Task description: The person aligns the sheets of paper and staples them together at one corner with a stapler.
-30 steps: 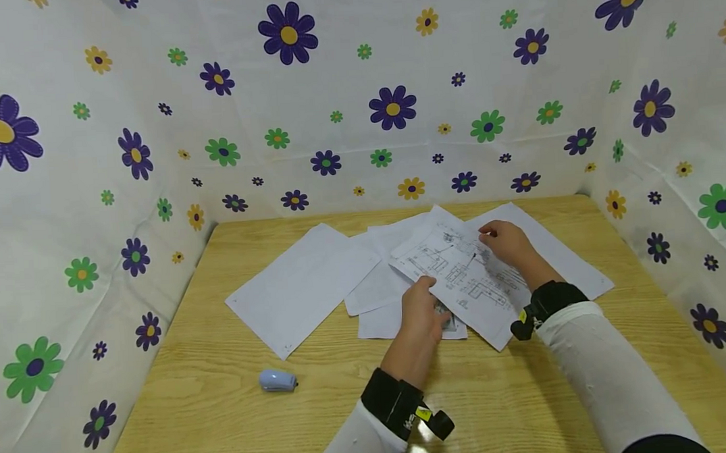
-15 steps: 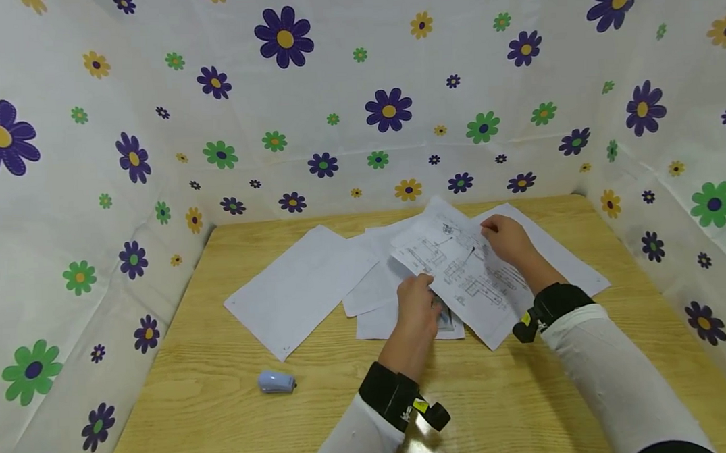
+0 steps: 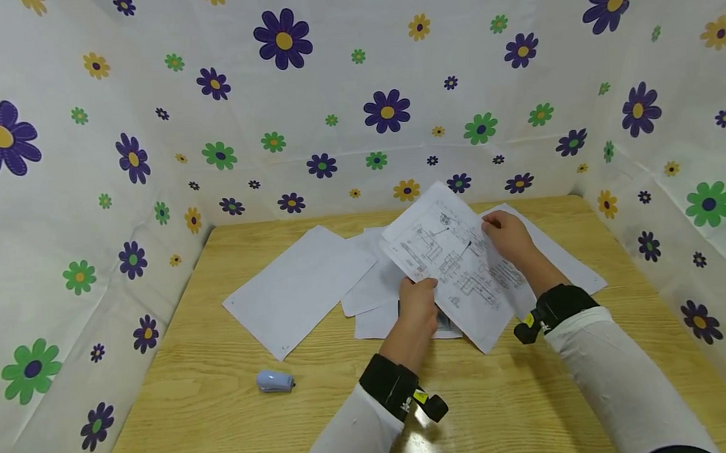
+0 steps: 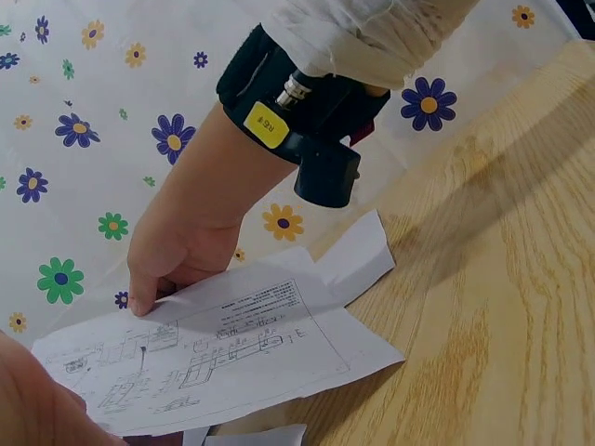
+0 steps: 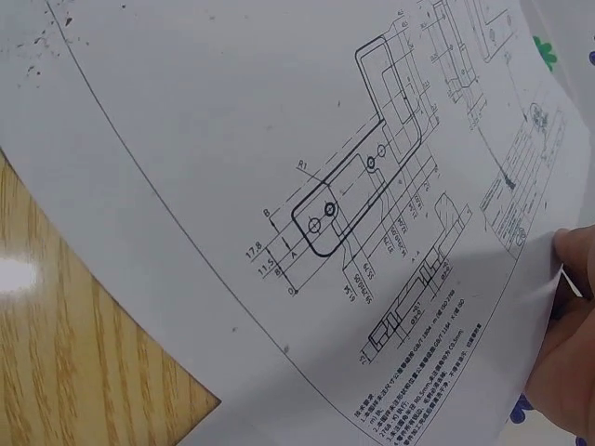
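A sheet of paper with printed technical drawings (image 3: 455,256) is held tilted above other sheets, its far corner raised. My left hand (image 3: 419,305) grips its left edge, thumb on top. At the opposite edge my right hand (image 3: 509,237) pinches the sheet between thumb and fingers. In the left wrist view the drawing sheet (image 4: 242,344) bends between my left hand (image 4: 42,400) and right hand (image 4: 186,246). Up close in the right wrist view, the right hand (image 5: 569,353) holds its edge. Below my left hand a dark-edged, greyish patch shows, mostly hidden.
A blank-looking sheet (image 3: 301,290) lies at the left, overlapping more white sheets (image 3: 366,287) in the middle. Another sheet (image 3: 559,258) lies at the right. A small light-blue rounded thing with a dark tip (image 3: 275,381) rests on the wooden table (image 3: 207,422). Flowered cloth (image 3: 338,85) encloses the table.
The drawing sheet has been lifted and tilted, its far corner rising against the flowered cloth. My left hand has shifted slightly along with its edge. The right hand has barely moved.
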The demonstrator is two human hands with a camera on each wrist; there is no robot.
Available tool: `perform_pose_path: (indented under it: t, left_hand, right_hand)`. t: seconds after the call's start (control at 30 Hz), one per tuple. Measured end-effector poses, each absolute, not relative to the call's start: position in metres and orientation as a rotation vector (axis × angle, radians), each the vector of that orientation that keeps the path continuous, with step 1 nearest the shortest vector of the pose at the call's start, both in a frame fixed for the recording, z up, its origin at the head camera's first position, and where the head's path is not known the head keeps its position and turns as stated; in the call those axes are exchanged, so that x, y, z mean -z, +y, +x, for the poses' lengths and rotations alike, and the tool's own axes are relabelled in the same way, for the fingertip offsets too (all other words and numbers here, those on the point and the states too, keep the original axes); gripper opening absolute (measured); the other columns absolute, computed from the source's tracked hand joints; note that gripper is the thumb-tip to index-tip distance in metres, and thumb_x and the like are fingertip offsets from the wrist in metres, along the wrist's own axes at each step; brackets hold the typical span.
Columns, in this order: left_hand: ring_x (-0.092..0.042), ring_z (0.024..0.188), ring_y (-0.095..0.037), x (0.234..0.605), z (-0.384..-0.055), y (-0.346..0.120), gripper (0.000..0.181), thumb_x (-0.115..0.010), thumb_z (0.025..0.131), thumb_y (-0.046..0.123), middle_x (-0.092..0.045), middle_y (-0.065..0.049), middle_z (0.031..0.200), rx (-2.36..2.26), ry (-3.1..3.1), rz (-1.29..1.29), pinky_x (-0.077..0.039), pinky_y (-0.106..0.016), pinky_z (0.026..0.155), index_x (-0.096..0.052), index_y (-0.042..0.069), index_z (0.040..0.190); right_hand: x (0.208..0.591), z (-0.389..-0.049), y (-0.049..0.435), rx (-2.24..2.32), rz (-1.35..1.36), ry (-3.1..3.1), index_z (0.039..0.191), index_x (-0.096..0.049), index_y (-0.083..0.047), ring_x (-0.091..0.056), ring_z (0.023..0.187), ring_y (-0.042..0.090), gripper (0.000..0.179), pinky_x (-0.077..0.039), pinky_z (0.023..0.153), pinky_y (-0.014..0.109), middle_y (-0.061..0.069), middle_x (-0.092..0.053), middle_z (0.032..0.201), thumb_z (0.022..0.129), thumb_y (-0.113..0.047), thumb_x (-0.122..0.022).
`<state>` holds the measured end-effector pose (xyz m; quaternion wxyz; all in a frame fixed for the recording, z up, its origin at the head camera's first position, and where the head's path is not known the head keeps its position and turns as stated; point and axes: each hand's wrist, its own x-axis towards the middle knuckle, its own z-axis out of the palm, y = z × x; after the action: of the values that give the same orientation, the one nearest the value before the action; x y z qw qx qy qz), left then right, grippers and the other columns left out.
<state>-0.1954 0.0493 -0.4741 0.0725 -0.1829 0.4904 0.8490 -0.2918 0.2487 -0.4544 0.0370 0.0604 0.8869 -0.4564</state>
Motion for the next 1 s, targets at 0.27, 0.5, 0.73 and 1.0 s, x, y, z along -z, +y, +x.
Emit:
perform_pose_path:
  t: [0.27, 0.5, 0.73, 1.0]
  left_hand:
    - [-0.059, 0.122, -0.025, 0.466, -0.203, 0.029, 0.034, -0.05, 0.103, 0.003, -0.063, -0.007, 0.129, -2.445, 1.733, -0.36, -0.044, -0.039, 0.106, -0.053, 0.006, 0.137]
    - [-0.067, 0.109, -0.022, 0.445, -0.218, -0.007, 0.034, -0.054, 0.103, 0.01, -0.067, -0.008, 0.119, -2.316, 2.035, -0.243, -0.053, -0.036, 0.09, -0.054, 0.005, 0.136]
    - [-0.075, 0.094, -0.024, 0.416, -0.221, -0.036, 0.039, -0.056, 0.102, 0.008, -0.073, -0.014, 0.112, -2.231, 2.251, -0.163, -0.061, -0.035, 0.076, -0.05, 0.001, 0.141]
    - [-0.076, 0.087, -0.024, 0.395, -0.214, -0.061, 0.04, -0.058, 0.102, 0.009, -0.072, -0.013, 0.106, -2.128, 2.393, -0.118, -0.062, -0.034, 0.071, -0.05, 0.0, 0.141]
  right_hand:
    - [0.448, -0.288, 0.25, 1.552, 0.193, 2.702, 0.141, -0.052, 0.0, -0.052, 0.12, 0.033, 0.041, -0.043, 0.109, 0.048, 0.02, -0.054, 0.138, 0.111, -0.026, -0.045]
    - [0.428, -0.276, 0.24, 1.654, 0.136, 2.68, 0.143, -0.052, -0.004, -0.055, 0.119, 0.034, 0.044, -0.045, 0.108, 0.05, 0.017, -0.055, 0.14, 0.109, -0.032, -0.049]
    - [0.407, -0.261, 0.224, 1.814, 0.075, 2.593, 0.139, -0.054, -0.002, -0.059, 0.108, 0.03, 0.041, -0.051, 0.097, 0.039, 0.018, -0.058, 0.129, 0.108, -0.03, -0.051]
    - [0.397, -0.242, 0.213, 1.878, 0.045, 2.517, 0.131, -0.056, -0.002, -0.063, 0.104, 0.027, 0.035, -0.055, 0.089, 0.026, 0.016, -0.059, 0.122, 0.108, -0.027, -0.054]
